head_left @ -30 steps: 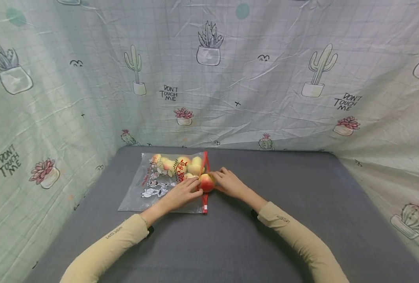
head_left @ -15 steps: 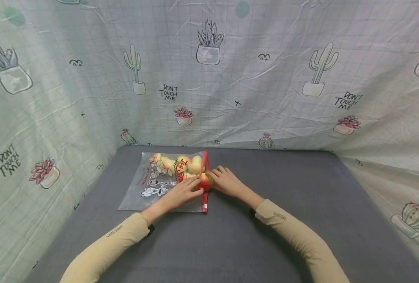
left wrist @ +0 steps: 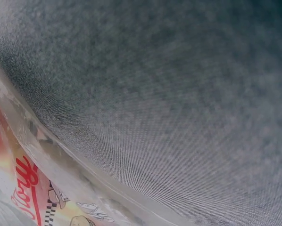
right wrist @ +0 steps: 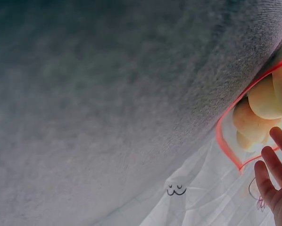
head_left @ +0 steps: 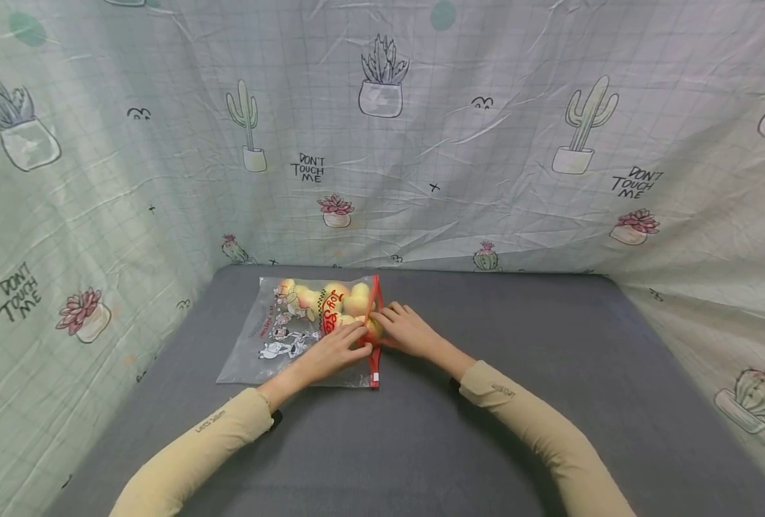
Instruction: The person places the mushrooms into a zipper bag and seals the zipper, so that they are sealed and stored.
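On the table lies a clear zip bag (head_left: pixel 243 362) with a red slider edge, cartoon prints and red lettering. Its mouth faces right, and several yellow-and-red fruits (head_left: pixel 304 294) rest inside along the far side. My left hand (head_left: pixel 333 352) lies over the near side of the bag and pinches its upper layer at the mouth. At the opening, my right hand (head_left: pixel 411 332) holds a red-and-yellow fruit (head_left: pixel 374 330), its fingers above and thumb below. Several fingers (right wrist: pixel 273 165) of that hand extend beside the red rim in the right wrist view.
Dark grey cloth covers the table (head_left: pixel 485 431). A pale curtain (head_left: pixel 434 143) with printed cactus pots hangs behind and at both sides. In the left wrist view the bag (left wrist: pixel 37 188) shows only at the lower left.
My right hand has moved left, carrying the red-and-yellow fruit from in front of the bag's mouth to within its red edge. The left hand stays at the mouth.
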`<control>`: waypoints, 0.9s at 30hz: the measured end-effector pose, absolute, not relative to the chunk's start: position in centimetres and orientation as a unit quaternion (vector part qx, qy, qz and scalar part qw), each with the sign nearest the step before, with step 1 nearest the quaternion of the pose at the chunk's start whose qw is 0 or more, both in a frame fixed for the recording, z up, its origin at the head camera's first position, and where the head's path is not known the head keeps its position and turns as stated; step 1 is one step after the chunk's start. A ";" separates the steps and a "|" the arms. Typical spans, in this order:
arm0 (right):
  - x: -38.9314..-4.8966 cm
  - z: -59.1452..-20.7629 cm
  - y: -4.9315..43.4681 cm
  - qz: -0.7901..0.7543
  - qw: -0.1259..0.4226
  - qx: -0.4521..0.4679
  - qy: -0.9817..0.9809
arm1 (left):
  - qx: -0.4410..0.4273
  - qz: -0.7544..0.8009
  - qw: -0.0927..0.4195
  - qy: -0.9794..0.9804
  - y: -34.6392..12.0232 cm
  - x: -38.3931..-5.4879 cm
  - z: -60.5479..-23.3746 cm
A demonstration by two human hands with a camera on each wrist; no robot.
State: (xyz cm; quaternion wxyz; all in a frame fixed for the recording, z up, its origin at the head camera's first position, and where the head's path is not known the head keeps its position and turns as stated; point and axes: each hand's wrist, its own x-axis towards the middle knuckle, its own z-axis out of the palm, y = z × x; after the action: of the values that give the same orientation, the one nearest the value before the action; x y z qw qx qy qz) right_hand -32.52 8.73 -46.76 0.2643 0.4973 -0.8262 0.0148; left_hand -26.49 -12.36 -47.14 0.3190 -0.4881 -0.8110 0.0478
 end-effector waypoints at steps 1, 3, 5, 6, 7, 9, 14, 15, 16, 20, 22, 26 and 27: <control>-32.5 -46.8 8.9 0.014 0.265 0.498 -0.826 | -0.489 0.047 0.320 -0.810 -12.4 -26.5 -47.2; -32.4 -46.7 9.2 0.017 0.266 0.502 -0.823 | -0.490 0.047 0.321 -0.809 -12.4 -26.5 -47.1; -32.3 -46.6 9.7 0.017 0.261 0.503 -0.824 | -0.490 0.050 0.323 -0.808 -12.4 -26.4 -47.1; -32.2 -46.5 9.9 0.018 0.258 0.503 -0.824 | -0.490 0.050 0.324 -0.807 -12.4 -26.4 -47.1; -32.1 -46.5 10.1 0.019 0.256 0.505 -0.824 | -0.490 0.051 0.325 -0.807 -12.4 -26.4 -47.0; -31.9 -46.4 10.5 0.022 0.254 0.508 -0.823 | -0.490 0.050 0.327 -0.807 -12.4 -26.4 -47.0; -31.6 -46.5 11.5 0.028 0.257 0.524 -0.812 | -0.493 0.045 0.329 -0.804 -12.3 -26.4 -46.9; -31.6 -46.5 11.7 0.025 0.255 0.530 -0.809 | -0.495 0.044 0.330 -0.803 -12.3 -26.4 -46.9; -31.5 -46.6 11.8 0.021 0.252 0.535 -0.806 | -0.495 0.044 0.330 -0.802 -12.3 -26.4 -46.9; -31.4 -46.6 12.1 0.003 0.237 0.558 -0.795 | -0.496 0.043 0.330 -0.802 -12.5 -26.4 -47.0; -31.4 -46.6 12.1 0.004 0.233 0.565 -0.792 | -0.495 0.045 0.331 -0.802 -12.5 -26.4 -47.1; -31.5 -46.6 11.9 0.011 0.234 0.571 -0.787 | -0.494 0.048 0.334 -0.801 -12.6 -26.4 -47.2; -31.5 -46.6 11.8 0.010 0.234 0.572 -0.786 | -0.493 0.048 0.335 -0.801 -12.6 -26.3 -47.2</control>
State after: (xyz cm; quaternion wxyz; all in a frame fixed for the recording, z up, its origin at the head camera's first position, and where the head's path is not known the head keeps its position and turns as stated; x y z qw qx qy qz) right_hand -31.46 11.81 -46.59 0.2336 0.5716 -0.7865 0.0097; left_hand -26.34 -12.64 -47.17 0.3355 -0.4934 -0.8011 0.0478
